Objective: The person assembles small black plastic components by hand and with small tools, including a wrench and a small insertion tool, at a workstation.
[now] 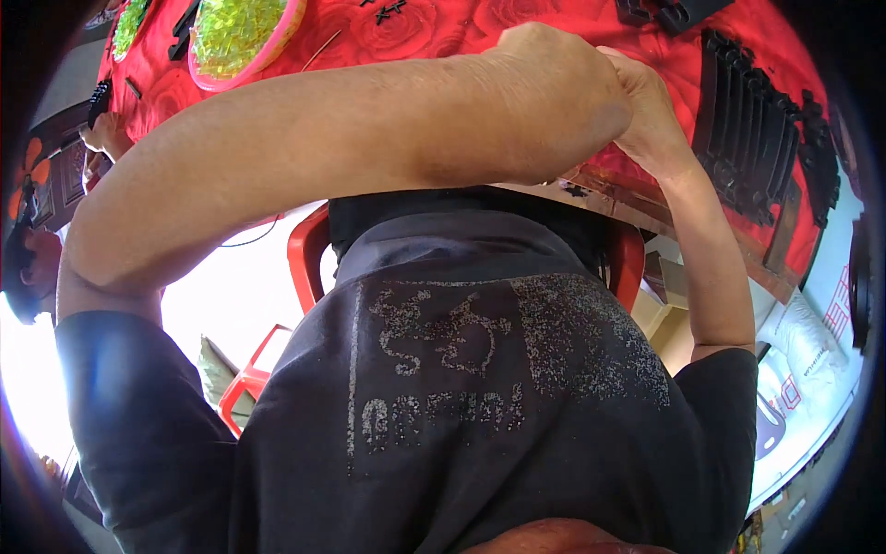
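My left forearm crosses in front of me, and my left hand (565, 97) is curled closed with its back toward the view. Against it, my right hand (648, 109) is bent inward with its fingers drawn together. The two hands meet over the near edge of the red table cover (397, 35). Whatever lies between their fingers is hidden behind the left hand. Closest to my right hand is a row of long black plastic strips (746, 125) lying side by side on the table.
A pink basket (197, 69) full of small yellow-green translucent pieces stands at the far left. Small black pieces (383, 13) lie at the back, and larger black parts (669, 13) at the back right. Another person's hand (109, 137) rests at the left table edge.
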